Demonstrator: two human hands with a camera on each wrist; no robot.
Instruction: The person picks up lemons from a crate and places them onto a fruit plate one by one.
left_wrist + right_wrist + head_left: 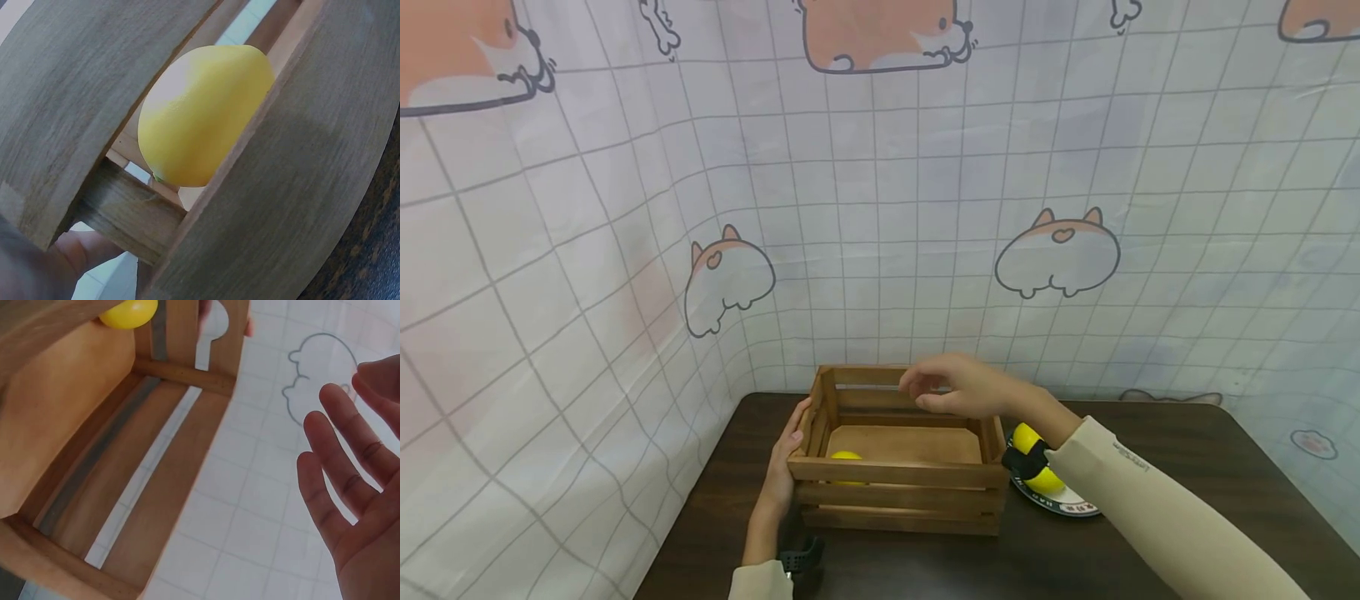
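Note:
A slatted wooden crate [898, 475] stands on the dark table. Inside it, at the left end, lies a lemon [203, 115], visible between the slats. My left hand [781, 467] rests against the crate's left end from outside, its fingers lying fairly straight along the wall. Part of that hand [87, 253] shows behind the corner slat in the left wrist view. Above the crate's back right part hovers my right hand [958, 385], holding nothing. Its fingers [359, 447] are relaxed and spread in the right wrist view, apart from the crate wall.
Right of the crate, a plate [1063, 507] with a patterned rim holds yellow fruit [1045, 481], partly hidden by my right wrist's black camera strap. The dark table [1157, 467] extends to the right. A grid-patterned cloth [880, 308] hangs behind and on the left.

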